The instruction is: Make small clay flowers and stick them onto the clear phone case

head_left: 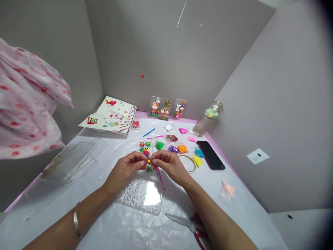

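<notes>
My left hand and my right hand meet near the table's middle, fingertips pinched on either side of a small piece with a yellow centre. Its outer part is largely hidden by the fingers. Just beyond the fingertips lies a clear case with red and green clay flowers and a red and yellow clay figure. One green flower shows just below the hands. Closer to me, a clear textured plate lies flat, with a thin pink tool at its right.
Scissors lie by my right forearm. Beyond the hands are several clay packets, a bangle, a phone and a bottle. Decorated cases lean on the wall. Clear trays and a drawn card are left.
</notes>
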A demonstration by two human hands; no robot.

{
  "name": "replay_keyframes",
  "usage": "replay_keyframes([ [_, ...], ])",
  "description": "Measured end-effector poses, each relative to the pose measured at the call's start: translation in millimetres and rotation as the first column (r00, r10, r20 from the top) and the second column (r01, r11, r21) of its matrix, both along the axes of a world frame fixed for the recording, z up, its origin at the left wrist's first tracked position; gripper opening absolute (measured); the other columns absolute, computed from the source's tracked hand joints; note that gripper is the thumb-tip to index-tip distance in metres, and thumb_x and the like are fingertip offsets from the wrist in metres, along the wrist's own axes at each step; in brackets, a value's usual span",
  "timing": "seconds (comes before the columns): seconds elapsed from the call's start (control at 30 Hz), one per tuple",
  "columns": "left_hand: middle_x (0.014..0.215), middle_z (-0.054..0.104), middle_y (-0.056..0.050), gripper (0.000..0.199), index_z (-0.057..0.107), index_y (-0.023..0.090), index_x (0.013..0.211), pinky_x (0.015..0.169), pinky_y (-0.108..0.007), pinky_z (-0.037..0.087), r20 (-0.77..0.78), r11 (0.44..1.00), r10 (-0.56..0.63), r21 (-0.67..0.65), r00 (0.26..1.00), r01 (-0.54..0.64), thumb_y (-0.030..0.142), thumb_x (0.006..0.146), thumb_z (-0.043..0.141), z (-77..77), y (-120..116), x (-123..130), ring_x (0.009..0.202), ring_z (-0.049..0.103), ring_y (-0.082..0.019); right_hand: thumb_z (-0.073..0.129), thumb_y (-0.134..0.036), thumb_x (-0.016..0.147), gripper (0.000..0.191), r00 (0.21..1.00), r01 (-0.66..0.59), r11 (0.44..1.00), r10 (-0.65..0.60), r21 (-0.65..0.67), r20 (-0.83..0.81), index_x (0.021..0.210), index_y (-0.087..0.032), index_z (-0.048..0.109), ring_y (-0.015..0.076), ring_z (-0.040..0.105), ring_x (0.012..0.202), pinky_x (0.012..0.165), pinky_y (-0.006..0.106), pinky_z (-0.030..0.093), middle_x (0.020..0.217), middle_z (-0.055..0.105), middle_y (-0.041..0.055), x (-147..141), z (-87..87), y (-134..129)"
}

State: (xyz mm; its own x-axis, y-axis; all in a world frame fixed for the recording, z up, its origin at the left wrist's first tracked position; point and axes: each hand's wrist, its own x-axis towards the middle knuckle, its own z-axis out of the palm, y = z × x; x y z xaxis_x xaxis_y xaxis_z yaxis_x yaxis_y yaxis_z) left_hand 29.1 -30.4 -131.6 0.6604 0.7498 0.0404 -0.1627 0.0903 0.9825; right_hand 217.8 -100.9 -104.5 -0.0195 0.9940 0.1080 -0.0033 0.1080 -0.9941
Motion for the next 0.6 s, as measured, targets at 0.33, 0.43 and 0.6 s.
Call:
replay_keyframes([
  [0.33,0.098,0.07,-0.002,0.015,0.071,0.022,0.098,0.087,-0.033,0.052,-0.04,0.99,0.046,0.136,0.998,-0.04,0.034,0.09,0.067,3.2,-5.3,1.3,0.09,0.068,-0.019,0.076,-0.025,0.081,0.014,0.998,-0.028,0.999,0.026,-0.032,-0.065,0.093,-0.018,0.074,0.0114,0.062,0.072,0.071,0.025,0.048,0.081,0.07,0.0001,-1.2,-1.9,-0.5],
  [0.43,0.097,0.069,-0.002,0.015,0.07,0.022,0.097,0.087,-0.033,0.051,-0.057,0.988,0.05,0.148,0.997,-0.041,0.034,0.088,0.068,5.3,-6.2,0.8,0.091,0.067,-0.019,0.077,-0.024,0.08,0.013,0.999,-0.016,1.0,0.015,-0.023,-0.031,0.09,-0.018,0.073,0.0123,0.063,0.075,0.073,0.026,0.048,0.082,0.07,0.0005,-2.2,-1.5,-0.8],
  [0.6,0.092,0.068,-0.002,0.014,0.07,0.021,0.092,0.084,-0.032,0.049,-0.081,0.983,0.073,0.176,0.994,-0.058,0.034,0.087,0.07,9.3,-7.4,0.4,0.089,0.064,-0.02,0.076,-0.026,0.081,0.012,0.999,0.008,1.0,-0.008,0.001,0.044,0.089,-0.019,0.072,0.0133,0.063,0.075,0.074,0.027,0.048,0.082,0.069,0.0004,-4.4,-0.5,-1.2],
])
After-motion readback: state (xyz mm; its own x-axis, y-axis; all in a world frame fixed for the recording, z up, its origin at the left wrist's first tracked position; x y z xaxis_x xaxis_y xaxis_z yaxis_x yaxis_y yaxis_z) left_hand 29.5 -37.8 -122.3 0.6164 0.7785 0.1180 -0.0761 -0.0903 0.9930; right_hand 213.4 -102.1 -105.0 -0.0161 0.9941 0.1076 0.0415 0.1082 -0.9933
